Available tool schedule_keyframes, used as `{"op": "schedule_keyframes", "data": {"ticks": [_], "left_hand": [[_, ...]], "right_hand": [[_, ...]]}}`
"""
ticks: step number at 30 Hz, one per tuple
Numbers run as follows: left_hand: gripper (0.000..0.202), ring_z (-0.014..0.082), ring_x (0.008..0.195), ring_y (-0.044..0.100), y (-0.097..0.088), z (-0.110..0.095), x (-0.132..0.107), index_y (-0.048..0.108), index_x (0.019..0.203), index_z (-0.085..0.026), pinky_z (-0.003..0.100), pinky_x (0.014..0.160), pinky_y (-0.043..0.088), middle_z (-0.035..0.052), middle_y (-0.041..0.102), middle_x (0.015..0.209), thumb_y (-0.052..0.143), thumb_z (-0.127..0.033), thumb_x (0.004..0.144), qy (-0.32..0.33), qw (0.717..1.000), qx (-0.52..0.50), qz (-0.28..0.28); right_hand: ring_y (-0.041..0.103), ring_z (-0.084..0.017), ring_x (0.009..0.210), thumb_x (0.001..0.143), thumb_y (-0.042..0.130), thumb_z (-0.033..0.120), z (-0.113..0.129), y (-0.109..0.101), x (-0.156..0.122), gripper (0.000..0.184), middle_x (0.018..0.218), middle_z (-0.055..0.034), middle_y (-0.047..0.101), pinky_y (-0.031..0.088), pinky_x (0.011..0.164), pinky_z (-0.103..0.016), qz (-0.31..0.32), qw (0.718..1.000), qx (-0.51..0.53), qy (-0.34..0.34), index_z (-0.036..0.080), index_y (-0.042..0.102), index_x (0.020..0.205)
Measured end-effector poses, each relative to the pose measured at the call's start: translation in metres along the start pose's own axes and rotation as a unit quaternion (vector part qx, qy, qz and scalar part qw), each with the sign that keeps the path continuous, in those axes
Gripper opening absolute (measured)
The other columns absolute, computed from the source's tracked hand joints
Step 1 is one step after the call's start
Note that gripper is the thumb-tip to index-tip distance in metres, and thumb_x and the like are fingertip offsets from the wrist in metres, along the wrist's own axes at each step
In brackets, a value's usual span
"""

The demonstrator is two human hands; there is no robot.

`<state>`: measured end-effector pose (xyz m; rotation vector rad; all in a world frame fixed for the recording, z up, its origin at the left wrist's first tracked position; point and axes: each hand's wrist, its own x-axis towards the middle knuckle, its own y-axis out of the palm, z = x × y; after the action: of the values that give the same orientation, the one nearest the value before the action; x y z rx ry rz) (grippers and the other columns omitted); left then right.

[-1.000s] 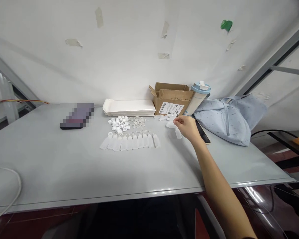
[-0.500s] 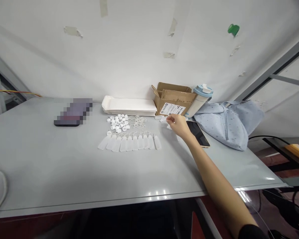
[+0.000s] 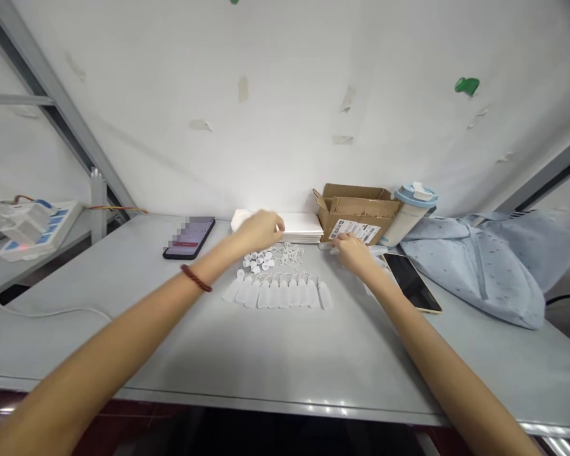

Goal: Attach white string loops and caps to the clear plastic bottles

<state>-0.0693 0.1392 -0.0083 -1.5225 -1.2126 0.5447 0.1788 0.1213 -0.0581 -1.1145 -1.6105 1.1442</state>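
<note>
My left hand (image 3: 261,230) hangs above the white stack and loose white strings (image 3: 289,253), its thumb and index finger slightly apart; I see nothing between them. Below it are several small white caps (image 3: 259,262), partly covered by the hand. My right hand (image 3: 354,253) is in front of the cardboard box, its fingers bent together at small translucent pieces (image 3: 333,251). Whatever those fingers hold is hidden. Nearer me lies a row of translucent flat plastic sleeves (image 3: 279,295) with strings at their tops.
Behind are a stack of white boards (image 3: 301,227), an open cardboard box (image 3: 361,212) and a blue-lidded cup (image 3: 408,212). Phones (image 3: 412,282) lie right and left (image 3: 190,239). A blue cloth bag (image 3: 479,266) lies at right, a power strip (image 3: 47,231) at left.
My left arm has come into view, with its hand reaching over the caps and strings. My right hand stays in front of the box. The view has shifted left.
</note>
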Motion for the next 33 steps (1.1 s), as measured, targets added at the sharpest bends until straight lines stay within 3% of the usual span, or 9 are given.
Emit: {"op": "schedule_keyframes", "data": {"ticks": [3,9,14,17,21,24,28,33], "left_hand": [[0.010,0.0241,0.083,0.063,0.016,-0.005,-0.002,0.066,0.078,-0.011,0.034,0.071,0.049,0.0125,0.066,0.080,0.056,-0.010,0.079,-0.003,0.995,0.086,0.059],[0.017,0.0293,0.090,0.062,0.044,-0.006,-0.002,0.066,0.074,-0.008,0.033,0.071,0.046,0.0188,0.066,0.082,0.053,0.002,0.069,-0.013,0.987,0.140,0.080],[0.018,0.0254,0.078,0.064,0.037,-0.005,-0.009,0.065,0.069,-0.011,0.030,0.064,0.045,0.0149,0.066,0.075,0.049,-0.005,0.074,-0.028,0.992,0.121,0.036],[0.021,0.0215,0.079,0.063,0.032,-0.004,-0.024,0.066,0.078,-0.015,0.027,0.063,0.044,0.0097,0.068,0.079,0.046,-0.013,0.081,-0.039,0.995,0.086,-0.020],[0.017,0.0155,0.077,0.062,0.029,0.001,-0.049,0.066,0.084,-0.018,0.024,0.068,0.046,0.0035,0.069,0.083,0.051,-0.023,0.084,-0.028,0.994,-0.039,-0.101],[0.009,0.0149,0.074,0.061,0.027,0.000,-0.062,0.067,0.078,-0.018,0.024,0.066,0.046,0.0020,0.068,0.079,0.059,-0.022,0.078,-0.020,0.974,-0.160,-0.158],[0.009,0.0152,0.074,0.061,0.026,-0.017,-0.070,0.067,0.075,-0.018,0.025,0.064,0.046,0.0014,0.068,0.078,0.059,-0.021,0.078,0.018,0.966,-0.206,-0.156],[0.009,0.0141,0.072,0.060,0.032,-0.035,-0.076,0.066,0.076,-0.019,0.025,0.063,0.047,0.0004,0.067,0.076,0.058,-0.017,0.079,0.065,0.965,-0.203,-0.151]], "right_hand": [[0.050,-0.029,0.100,0.078,0.043,-0.002,0.000,0.000,0.000,0.033,0.104,-0.0148,0.062,0.037,0.076,-0.034,-0.003,1.000,-0.013,-0.011,0.013,0.064,0.098],[0.050,-0.030,0.100,0.083,0.040,0.002,-0.002,0.004,-0.006,0.031,0.102,-0.0174,0.061,0.035,0.077,-0.036,-0.016,0.999,-0.024,-0.018,0.012,0.065,0.098],[0.051,-0.029,0.102,0.083,0.046,0.005,-0.002,0.000,-0.012,0.028,0.105,-0.0158,0.062,0.036,0.079,-0.036,-0.037,0.999,-0.016,-0.022,0.015,0.062,0.102],[0.054,-0.026,0.104,0.083,0.049,0.009,0.000,-0.008,-0.020,0.025,0.107,-0.0123,0.063,0.038,0.081,-0.035,-0.079,0.994,0.072,-0.013,0.017,0.059,0.104],[0.060,-0.022,0.095,0.083,0.053,0.019,0.016,-0.019,-0.040,0.016,0.101,-0.0088,0.066,0.044,0.082,-0.035,-0.158,0.941,0.298,-0.026,0.017,0.057,0.099],[0.063,-0.021,0.089,0.084,0.053,0.025,0.038,-0.026,-0.057,0.015,0.094,-0.0076,0.068,0.047,0.079,-0.035,-0.152,0.909,0.385,-0.057,0.018,0.058,0.096],[0.064,-0.018,0.081,0.084,0.054,0.027,0.061,-0.034,-0.068,0.016,0.089,-0.0061,0.069,0.051,0.072,-0.031,-0.141,0.876,0.455,-0.076,0.018,0.061,0.095],[0.064,-0.017,0.077,0.085,0.054,0.029,0.070,-0.035,-0.070,0.019,0.087,-0.0054,0.069,0.052,0.063,-0.028,-0.152,0.856,0.485,-0.096,0.020,0.061,0.100]]}}
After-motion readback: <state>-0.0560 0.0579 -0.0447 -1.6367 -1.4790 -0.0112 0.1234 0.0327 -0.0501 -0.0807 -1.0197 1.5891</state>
